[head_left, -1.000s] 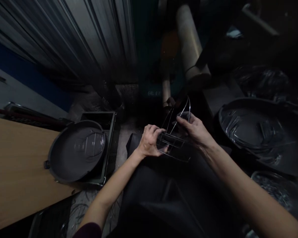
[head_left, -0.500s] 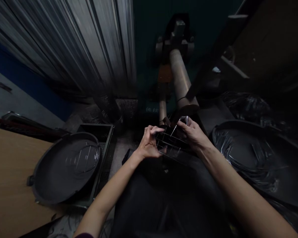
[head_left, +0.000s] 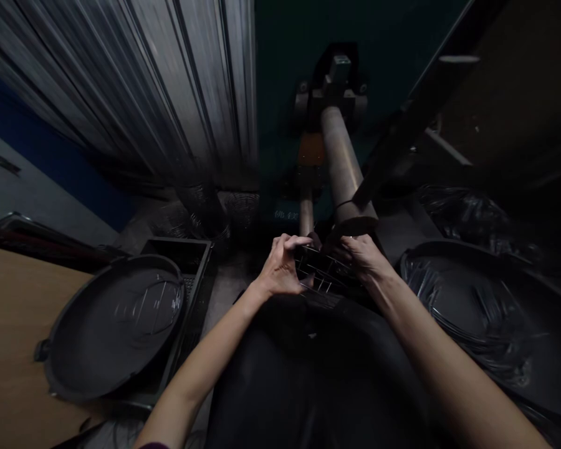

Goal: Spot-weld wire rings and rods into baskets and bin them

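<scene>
My left hand (head_left: 283,265) grips the left end of a small metal wire frame (head_left: 322,271), fingers over the top and thumb underneath. At the frame's right side, my right hand (head_left: 362,255) is closed, just below the end of a thick metal cylinder (head_left: 343,165). Its fingertips are partly hidden in shadow, so the bent wire seen in them before is hard to make out. A thinner metal rod (head_left: 306,209) ends just above the frame, beside my left fingertips.
Both metal bars reach out from a dark green machine (head_left: 285,81). On the left, a round black tub (head_left: 107,337) with thin wire pieces rests on a dark crate (head_left: 199,255). Another black tub (head_left: 453,255) on the right holds many bent wires (head_left: 481,324). A slanted dark bar (head_left: 397,149) crosses behind the cylinder.
My right hand has lowered the bent wire toward the frame, beneath the cylinder's end. My left hand stays on the frame. The view has tilted slightly upward.
</scene>
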{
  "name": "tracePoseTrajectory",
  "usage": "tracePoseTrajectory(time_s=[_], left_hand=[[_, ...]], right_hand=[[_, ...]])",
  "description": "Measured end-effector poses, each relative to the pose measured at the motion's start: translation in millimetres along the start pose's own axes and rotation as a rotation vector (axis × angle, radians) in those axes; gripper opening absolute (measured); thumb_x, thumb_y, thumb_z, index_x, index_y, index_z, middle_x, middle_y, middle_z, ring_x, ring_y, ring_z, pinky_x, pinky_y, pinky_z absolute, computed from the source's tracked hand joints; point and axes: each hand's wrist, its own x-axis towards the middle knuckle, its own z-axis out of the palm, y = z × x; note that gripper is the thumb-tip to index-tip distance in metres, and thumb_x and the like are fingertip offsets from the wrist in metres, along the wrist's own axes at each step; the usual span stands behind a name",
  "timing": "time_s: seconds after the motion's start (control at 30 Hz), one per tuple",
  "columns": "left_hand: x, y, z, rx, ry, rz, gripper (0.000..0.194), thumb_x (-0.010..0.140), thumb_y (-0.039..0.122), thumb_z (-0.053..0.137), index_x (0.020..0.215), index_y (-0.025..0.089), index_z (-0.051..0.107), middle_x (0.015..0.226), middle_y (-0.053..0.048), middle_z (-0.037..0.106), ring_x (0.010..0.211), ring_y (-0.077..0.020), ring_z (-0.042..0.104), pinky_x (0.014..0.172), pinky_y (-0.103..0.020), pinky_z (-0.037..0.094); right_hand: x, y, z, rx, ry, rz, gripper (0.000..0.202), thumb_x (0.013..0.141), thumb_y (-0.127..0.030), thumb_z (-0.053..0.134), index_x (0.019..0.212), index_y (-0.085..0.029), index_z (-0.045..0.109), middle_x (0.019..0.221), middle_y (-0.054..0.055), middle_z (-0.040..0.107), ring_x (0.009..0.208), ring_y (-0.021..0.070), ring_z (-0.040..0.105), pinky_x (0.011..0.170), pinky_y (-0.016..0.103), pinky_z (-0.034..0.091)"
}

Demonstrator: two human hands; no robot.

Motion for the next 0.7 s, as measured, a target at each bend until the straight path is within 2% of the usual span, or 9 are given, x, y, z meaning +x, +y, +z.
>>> tracePoseTrajectory(time_s=[0.17, 0.3, 0.37, 0.47, 0.53, 0.6, 0.7], left_hand=[[4.3, -1.2, -2.9, 0.030, -0.083, -0.063, 0.072, 0.058, 0.026, 0.065, 0.122, 0.021, 0.032, 0.101, -0.007, 0.052, 0.089, -0.0233, 0.050, 0.082, -0.041, 0.043], [5.0, -3.3, -4.0, 0.027, -0.064, -0.003, 0.071, 0.060, 0.026, 0.066, 0.122, 0.022, 0.032, 0.097, -0.005, 0.053, 0.084, -0.0217, 0.050, 0.078, -0.040, 0.044], [4.3, -5.2, -3.3, -0.002, -0.055, -0.003, 0.072, 0.062, 0.028, 0.067, 0.124, 0.021, 0.031, 0.100, -0.006, 0.053, 0.086, -0.0220, 0.050, 0.079, -0.041, 0.044], [0.1, -7.5, -1.4, -0.044, -0.061, -0.032, 0.077, 0.061, 0.027, 0.068, 0.126, 0.020, 0.029, 0.105, -0.008, 0.052, 0.092, -0.0227, 0.052, 0.084, -0.043, 0.043], [-5.1, -8.2, -0.2, -0.076, -0.053, -0.080, 0.078, 0.060, 0.024, 0.069, 0.126, 0.020, 0.027, 0.104, -0.008, 0.051, 0.092, -0.0220, 0.052, 0.085, -0.042, 0.043], [-10.9, -8.9, 0.7, -0.128, -0.043, -0.148, 0.080, 0.060, 0.023, 0.069, 0.127, 0.020, 0.025, 0.103, -0.007, 0.049, 0.090, -0.0203, 0.053, 0.084, -0.041, 0.044], [-16.6, -10.6, 1.2, -0.193, -0.035, -0.217, 0.083, 0.061, 0.021, 0.069, 0.128, 0.021, 0.021, 0.101, -0.005, 0.047, 0.088, -0.0178, 0.053, 0.083, -0.039, 0.046]], right_hand=[[6.0, 6.4, -1.9, 0.038, -0.047, -0.008, 0.051, 0.048, -0.047, 0.087, 0.069, -0.022, 0.047, 0.044, -0.009, 0.036, 0.033, 0.0044, 0.026, 0.031, 0.019, 0.019], [5.9, 10.2, -1.3, 0.062, -0.023, 0.007, 0.049, 0.053, -0.046, 0.084, 0.069, -0.022, 0.046, 0.043, -0.010, 0.035, 0.033, 0.0031, 0.026, 0.032, 0.017, 0.020], [5.2, 9.6, -1.3, 0.082, 0.054, 0.006, 0.045, 0.058, -0.045, 0.081, 0.069, -0.021, 0.045, 0.046, -0.009, 0.040, 0.033, 0.0026, 0.026, 0.032, 0.016, 0.021], [4.4, 5.6, -2.4, 0.168, 0.238, 0.027, 0.038, 0.069, -0.047, 0.072, 0.066, -0.020, 0.045, 0.050, -0.007, 0.045, 0.033, 0.0026, 0.027, 0.033, 0.017, 0.026], [3.8, 2.7, -2.7, 0.208, 0.284, 0.060, 0.034, 0.070, -0.044, 0.069, 0.064, -0.019, 0.047, 0.051, -0.005, 0.047, 0.036, 0.0039, 0.032, 0.033, 0.017, 0.029], [3.0, 0.7, -2.0, 0.200, 0.220, 0.072, 0.032, 0.064, -0.040, 0.073, 0.063, -0.019, 0.049, 0.053, -0.004, 0.049, 0.039, 0.0047, 0.035, 0.033, 0.016, 0.027], [1.5, -1.3, 0.6, 0.139, 0.089, 0.025, 0.036, 0.056, -0.039, 0.078, 0.062, -0.019, 0.049, 0.052, -0.004, 0.046, 0.038, 0.0040, 0.029, 0.031, 0.016, 0.021]])
